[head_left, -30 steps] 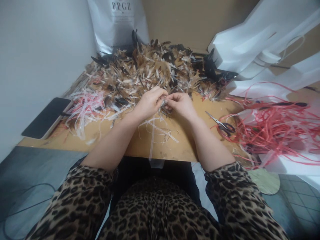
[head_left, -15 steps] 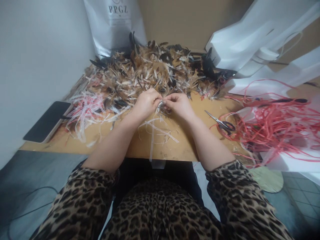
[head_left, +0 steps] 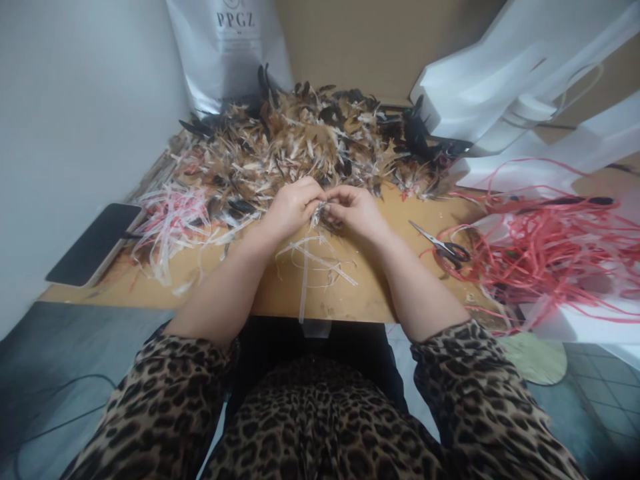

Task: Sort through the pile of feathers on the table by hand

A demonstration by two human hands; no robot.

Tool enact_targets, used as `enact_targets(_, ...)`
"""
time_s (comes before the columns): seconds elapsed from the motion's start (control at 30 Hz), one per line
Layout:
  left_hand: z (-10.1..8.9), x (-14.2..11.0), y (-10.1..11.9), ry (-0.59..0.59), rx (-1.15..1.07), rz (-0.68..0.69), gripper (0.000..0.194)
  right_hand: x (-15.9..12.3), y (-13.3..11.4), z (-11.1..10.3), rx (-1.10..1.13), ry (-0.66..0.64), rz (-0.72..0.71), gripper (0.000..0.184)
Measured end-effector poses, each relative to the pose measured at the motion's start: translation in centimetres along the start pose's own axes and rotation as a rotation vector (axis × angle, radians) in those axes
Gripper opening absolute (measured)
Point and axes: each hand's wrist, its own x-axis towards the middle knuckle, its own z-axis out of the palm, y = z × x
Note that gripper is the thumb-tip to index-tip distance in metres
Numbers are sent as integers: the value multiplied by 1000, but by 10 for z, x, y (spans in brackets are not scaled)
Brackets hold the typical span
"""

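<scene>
My left hand (head_left: 299, 203) and my right hand (head_left: 354, 207) meet at the near edge of a large heap of brown, white and black feathers (head_left: 310, 137). Both are closed, fingertips pinched on a small bunch of feathers (head_left: 317, 215) whose whitish ends poke out below. The fingers hide most of the bunch. Beneath my hands, thin white strips (head_left: 306, 267) and stray fibres lie on the wooden table (head_left: 270, 300), one strip hanging over its front edge.
Scissors (head_left: 440, 243) lie right of my right forearm, beside a tangle of red and pink ribbon (head_left: 550, 253). To the left are a pile of white and pink strips (head_left: 173, 223) and a phone (head_left: 95, 243). A white printed bag (head_left: 235, 60) stands behind the feathers.
The pinching fingers have shifted very slightly around the feather bunch. Everything else stays in place.
</scene>
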Motion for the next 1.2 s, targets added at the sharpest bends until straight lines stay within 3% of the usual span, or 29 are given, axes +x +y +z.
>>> enact_targets(0.33,1,0,-1,11,-10,6,14,4,6,1,-59,130,-88,8)
enact_targets(0.5,1,-1,-2,6,1,5,16,7,14,-2,-215,253,-258,16)
enact_targets(0.63,0,0,0,13,-6,-10,15,2,8,-4,-449,234,-403,19)
enact_targets(0.77,0,0,1,22,-20,-14,15,-2,3,-4,-587,207,-444,13)
enact_targets(1.2,1,0,1,21,-27,-11,14,-3,1,-4,-587,155,-438,17)
